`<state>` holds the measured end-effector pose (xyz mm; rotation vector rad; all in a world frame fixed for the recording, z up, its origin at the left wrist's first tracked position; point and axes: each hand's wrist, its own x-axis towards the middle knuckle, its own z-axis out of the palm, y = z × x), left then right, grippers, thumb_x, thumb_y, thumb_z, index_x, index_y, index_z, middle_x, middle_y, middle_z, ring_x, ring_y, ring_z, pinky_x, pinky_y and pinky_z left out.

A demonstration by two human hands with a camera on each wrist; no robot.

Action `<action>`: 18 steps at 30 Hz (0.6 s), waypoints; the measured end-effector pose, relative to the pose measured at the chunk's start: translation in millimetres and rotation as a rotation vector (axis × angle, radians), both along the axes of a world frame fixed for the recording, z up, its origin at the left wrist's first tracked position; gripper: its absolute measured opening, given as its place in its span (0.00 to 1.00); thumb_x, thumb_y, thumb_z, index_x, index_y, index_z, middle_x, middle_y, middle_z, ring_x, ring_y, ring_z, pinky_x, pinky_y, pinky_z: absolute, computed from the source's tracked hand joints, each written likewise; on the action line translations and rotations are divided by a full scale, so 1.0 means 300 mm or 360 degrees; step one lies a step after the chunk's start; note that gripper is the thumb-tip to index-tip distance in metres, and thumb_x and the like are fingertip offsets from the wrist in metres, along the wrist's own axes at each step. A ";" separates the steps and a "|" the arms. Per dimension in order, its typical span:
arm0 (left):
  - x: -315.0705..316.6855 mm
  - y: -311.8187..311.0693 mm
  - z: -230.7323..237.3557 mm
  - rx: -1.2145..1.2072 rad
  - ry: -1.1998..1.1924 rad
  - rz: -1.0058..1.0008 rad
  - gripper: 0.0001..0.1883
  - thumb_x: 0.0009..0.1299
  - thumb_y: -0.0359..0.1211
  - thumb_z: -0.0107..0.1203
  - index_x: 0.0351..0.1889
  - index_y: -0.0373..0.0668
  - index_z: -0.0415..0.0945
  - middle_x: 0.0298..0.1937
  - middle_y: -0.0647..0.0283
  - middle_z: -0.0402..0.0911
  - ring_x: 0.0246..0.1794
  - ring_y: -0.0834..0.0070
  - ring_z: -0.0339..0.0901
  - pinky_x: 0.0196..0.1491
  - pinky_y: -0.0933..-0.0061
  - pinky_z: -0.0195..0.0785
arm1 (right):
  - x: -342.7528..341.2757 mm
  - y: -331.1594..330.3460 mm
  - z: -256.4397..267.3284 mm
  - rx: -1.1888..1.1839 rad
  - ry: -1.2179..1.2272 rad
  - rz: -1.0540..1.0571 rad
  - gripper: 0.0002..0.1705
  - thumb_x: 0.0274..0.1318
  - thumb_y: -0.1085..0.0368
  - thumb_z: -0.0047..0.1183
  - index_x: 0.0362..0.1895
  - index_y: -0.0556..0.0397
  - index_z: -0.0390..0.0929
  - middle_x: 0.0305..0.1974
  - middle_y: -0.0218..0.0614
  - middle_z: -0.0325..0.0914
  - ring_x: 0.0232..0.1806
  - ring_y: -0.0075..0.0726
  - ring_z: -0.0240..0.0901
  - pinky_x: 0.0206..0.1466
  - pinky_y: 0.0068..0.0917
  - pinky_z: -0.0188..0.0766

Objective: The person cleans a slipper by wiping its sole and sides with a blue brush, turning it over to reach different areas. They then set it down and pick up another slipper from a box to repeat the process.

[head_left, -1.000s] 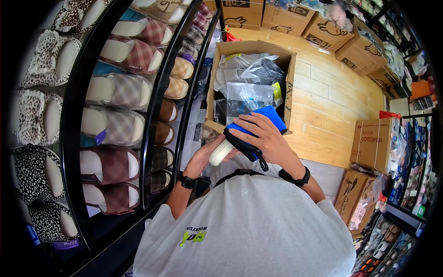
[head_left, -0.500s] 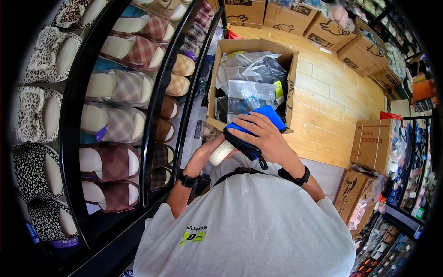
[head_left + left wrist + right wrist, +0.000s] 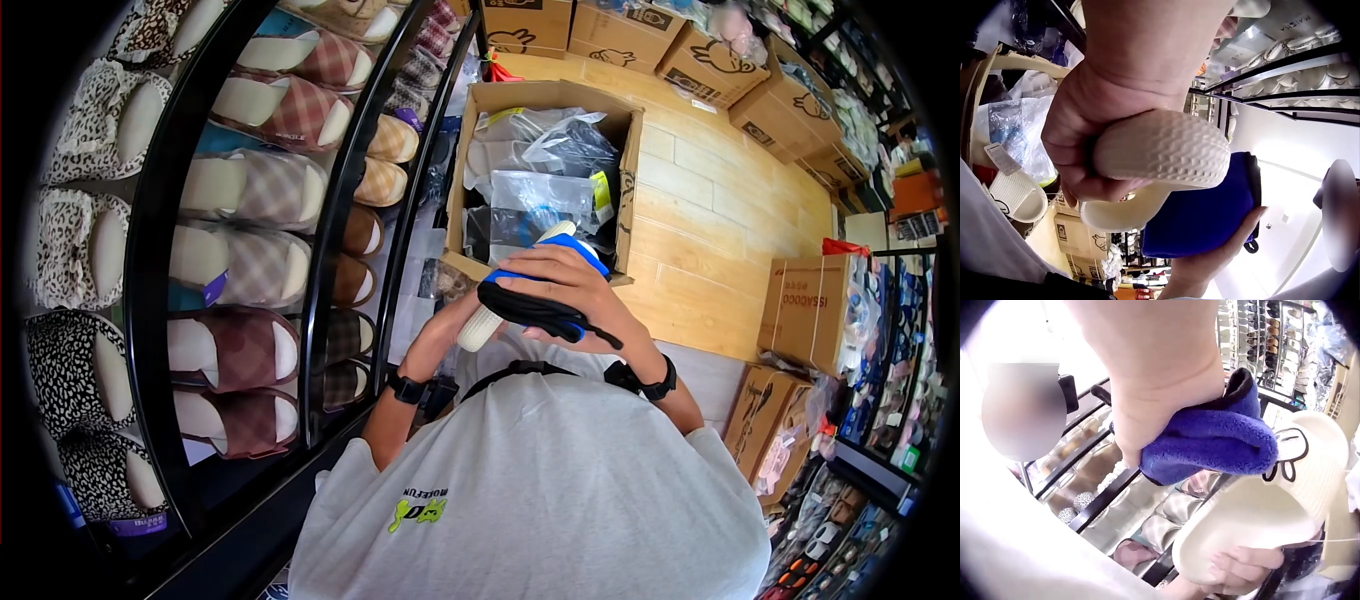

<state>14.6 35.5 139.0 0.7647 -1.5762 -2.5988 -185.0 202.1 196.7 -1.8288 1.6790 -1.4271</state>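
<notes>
While the person's left hand grips a cream slipper by its heel end, the right hand clasps a blue plush cloth against the slipper's upper, both held up at the near edge of an open cardboard box of bagged goods.

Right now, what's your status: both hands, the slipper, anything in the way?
Left hand grips cream slipper. Right hand holds blue cloth. Open carton just beyond; nothing visibly blocking either hand.
</notes>
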 end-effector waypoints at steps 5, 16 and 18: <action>-0.107 -0.061 -0.185 0.0346 -0.0254 -0.0188 0.33 0.87 0.66 0.44 0.52 0.45 0.81 0.26 0.66 0.76 0.20 0.80 0.73 0.22 0.77 0.67 | -0.037 0.028 0.006 -0.0150 -0.0253 0.0053 0.34 0.65 0.51 0.73 0.70 0.53 0.85 0.68 0.46 0.84 0.70 0.55 0.80 0.74 0.49 0.71; -0.169 -0.142 -0.375 0.1795 0.0159 -0.0604 0.47 0.84 0.73 0.38 0.75 0.38 0.72 0.26 0.59 0.70 0.17 0.70 0.67 0.18 0.68 0.64 | -0.177 0.116 -0.028 0.0046 -0.0207 -0.0348 0.28 0.68 0.56 0.70 0.66 0.56 0.86 0.65 0.46 0.87 0.65 0.56 0.83 0.71 0.46 0.76; -0.168 -0.147 -0.370 0.1816 0.0245 -0.0584 0.45 0.85 0.70 0.39 0.77 0.38 0.70 0.26 0.58 0.71 0.18 0.69 0.67 0.18 0.67 0.65 | -0.167 0.123 -0.024 0.0211 -0.0182 -0.0395 0.25 0.68 0.58 0.70 0.65 0.54 0.87 0.64 0.46 0.88 0.63 0.55 0.84 0.70 0.45 0.77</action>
